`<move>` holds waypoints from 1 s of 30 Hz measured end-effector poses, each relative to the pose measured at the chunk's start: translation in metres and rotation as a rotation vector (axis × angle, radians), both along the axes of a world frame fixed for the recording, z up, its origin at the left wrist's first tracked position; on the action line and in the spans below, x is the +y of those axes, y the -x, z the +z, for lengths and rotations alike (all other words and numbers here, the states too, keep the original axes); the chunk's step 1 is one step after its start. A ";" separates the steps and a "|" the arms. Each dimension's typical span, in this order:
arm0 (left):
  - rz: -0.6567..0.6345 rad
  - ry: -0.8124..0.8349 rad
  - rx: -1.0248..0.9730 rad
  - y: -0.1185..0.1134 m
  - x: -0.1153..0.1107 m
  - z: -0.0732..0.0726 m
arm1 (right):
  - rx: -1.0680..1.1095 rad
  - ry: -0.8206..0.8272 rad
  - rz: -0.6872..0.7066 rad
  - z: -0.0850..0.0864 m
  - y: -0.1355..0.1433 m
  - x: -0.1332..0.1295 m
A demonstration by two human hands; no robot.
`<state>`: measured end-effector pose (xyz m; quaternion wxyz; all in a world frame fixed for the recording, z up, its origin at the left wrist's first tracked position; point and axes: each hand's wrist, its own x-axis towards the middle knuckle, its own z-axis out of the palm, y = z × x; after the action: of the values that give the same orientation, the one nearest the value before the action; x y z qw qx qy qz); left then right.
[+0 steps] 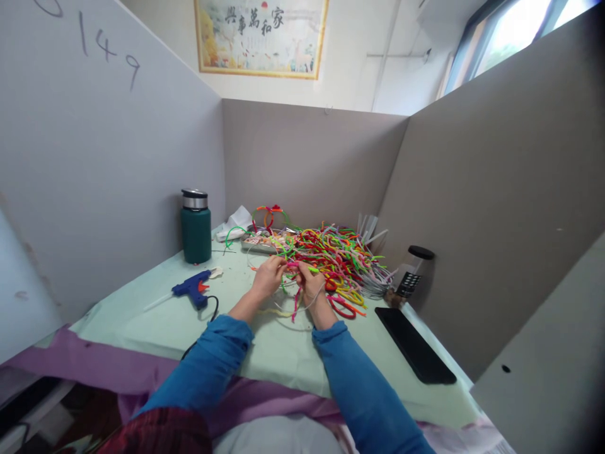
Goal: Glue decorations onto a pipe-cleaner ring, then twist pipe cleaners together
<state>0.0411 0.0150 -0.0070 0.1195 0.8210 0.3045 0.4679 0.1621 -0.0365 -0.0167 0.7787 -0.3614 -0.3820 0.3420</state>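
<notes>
In the middle of the table, my left hand (269, 275) and my right hand (312, 287) are close together, fingers closed in a pinch. Between them runs a bright pink pipe cleaner (292, 264), with a yellow-green part showing at my right fingers. A thin pale wire loops around near my right wrist. Below the hands hang pink and pale yellow strands (278, 312). Just beyond and to the right lies a large tangled heap of coloured pipe cleaners (331, 249) in red, green, yellow and pink.
A blue glue gun (191, 288) with its cord lies left, near a green bottle (196, 227). Behind my hands stand a metal tray (259, 244) and white tissue (236, 224). At right are a clear black-lidded container (410, 275) and a black phone (416, 347). Grey partitions (312, 164) enclose the table.
</notes>
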 end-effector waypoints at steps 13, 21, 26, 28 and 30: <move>-0.385 0.746 -0.297 0.002 0.001 0.006 | -0.006 -0.024 0.091 0.007 0.001 -0.006; -0.676 1.072 -0.379 0.010 -0.004 0.012 | -0.008 0.000 0.091 0.002 -0.003 -0.002; -0.534 0.879 -0.254 0.007 0.000 0.010 | 0.046 0.037 0.078 -0.003 -0.008 0.004; -0.438 0.756 -0.200 0.005 0.003 0.007 | 0.049 0.043 0.083 -0.004 -0.009 0.004; -0.330 0.619 -0.157 0.003 0.007 0.004 | 0.046 0.047 0.084 -0.004 -0.008 0.004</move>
<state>0.0384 0.0218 -0.0027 0.4597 0.7454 0.2851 0.3896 0.1705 -0.0329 -0.0207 0.7637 -0.3552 -0.3706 0.3916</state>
